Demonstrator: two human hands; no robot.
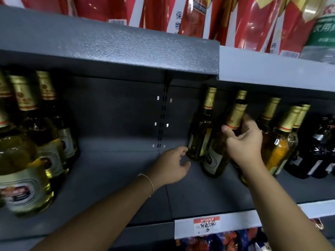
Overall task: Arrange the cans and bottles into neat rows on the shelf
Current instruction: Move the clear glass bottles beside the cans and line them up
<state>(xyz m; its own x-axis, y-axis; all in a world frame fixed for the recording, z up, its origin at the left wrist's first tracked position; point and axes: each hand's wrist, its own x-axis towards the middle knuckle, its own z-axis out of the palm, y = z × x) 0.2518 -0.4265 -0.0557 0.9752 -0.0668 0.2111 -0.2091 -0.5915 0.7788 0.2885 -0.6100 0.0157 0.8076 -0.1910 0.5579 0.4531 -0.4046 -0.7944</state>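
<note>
Along the front lip of the shelf sits a price tag with red print and handwriting, and below it lie bright wrapped packets. Both forearms reach in over the grey shelf. The left hand, with a thin bracelet at its wrist, has loosely curled fingers holding nothing, its fingertips touching the base of a green bottle that stands upright near the back. The right hand grips the gold-foil neck of a tilted bottle, just beside the upright one. More gold-topped bottles stand right of that hand, and dark bottles stand beyond them. Far left, another group of bottles with pale labels crowds the shelf. Between the groups the shelf floor shows bare. Overhead, red packages fill the upper shelf.
</note>
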